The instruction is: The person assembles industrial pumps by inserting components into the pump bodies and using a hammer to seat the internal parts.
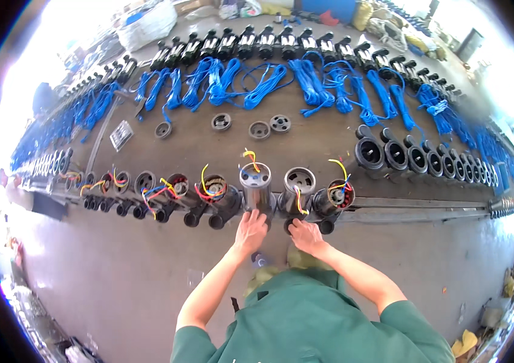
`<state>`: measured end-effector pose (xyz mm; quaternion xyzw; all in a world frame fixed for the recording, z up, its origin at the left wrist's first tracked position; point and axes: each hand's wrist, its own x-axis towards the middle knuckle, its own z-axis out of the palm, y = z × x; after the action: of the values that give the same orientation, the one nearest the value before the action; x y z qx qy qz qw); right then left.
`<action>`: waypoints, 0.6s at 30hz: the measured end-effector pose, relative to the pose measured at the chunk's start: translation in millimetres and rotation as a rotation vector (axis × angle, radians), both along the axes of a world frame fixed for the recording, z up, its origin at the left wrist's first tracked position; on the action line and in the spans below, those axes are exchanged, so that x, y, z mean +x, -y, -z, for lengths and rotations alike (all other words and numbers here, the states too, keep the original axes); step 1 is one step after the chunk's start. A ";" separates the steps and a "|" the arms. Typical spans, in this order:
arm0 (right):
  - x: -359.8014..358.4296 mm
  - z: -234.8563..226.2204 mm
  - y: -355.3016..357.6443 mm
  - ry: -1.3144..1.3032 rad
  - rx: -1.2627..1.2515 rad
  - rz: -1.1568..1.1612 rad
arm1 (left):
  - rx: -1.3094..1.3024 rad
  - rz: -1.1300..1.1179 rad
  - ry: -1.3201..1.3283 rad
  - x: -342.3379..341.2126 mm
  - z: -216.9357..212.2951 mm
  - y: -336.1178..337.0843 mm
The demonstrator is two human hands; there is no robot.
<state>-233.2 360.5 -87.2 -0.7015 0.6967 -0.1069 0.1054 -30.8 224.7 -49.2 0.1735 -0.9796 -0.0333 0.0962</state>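
Two silver cylindrical pump bodies stand upright at the near edge of the bench in front of me. My left hand (251, 232) has its fingers curled against the lower end of the left pump body (257, 195), from whose top yellow and red wires rise. At the right pump body (299, 195), wires hang down the front from its round, holed cap. My right hand (306, 236) closes on its black base, by the round outlet. Close on the right is an uncapped pump (334, 198), its copper-red windings and coloured wires showing. My fingertips are partly hidden.
Several uncapped pumps (213, 190) line the bench edge on the left, and black pump housings (395, 155) on the right. Loose round caps (259, 130) lie mid-bench. Behind them are blue cable bundles (266, 88) and a row of finished-looking pumps (247, 43).
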 end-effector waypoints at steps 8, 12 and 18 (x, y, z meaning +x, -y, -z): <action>-30.8 -90.1 95.2 0.055 -0.087 0.282 | 0.341 -0.395 -0.376 -79.4 -40.8 78.1; -68.6 -139.5 159.8 0.088 0.171 0.447 | 0.264 -0.531 -0.273 -99.8 -50.5 114.6; -132.8 -140.7 258.2 0.142 0.293 0.411 | 0.528 -0.710 0.012 -166.8 -79.2 236.9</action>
<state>-366.1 102.3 53.5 -0.5132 0.8235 -0.0732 0.2307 -197.5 -12.2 30.0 0.5181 -0.8176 -0.2465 0.0484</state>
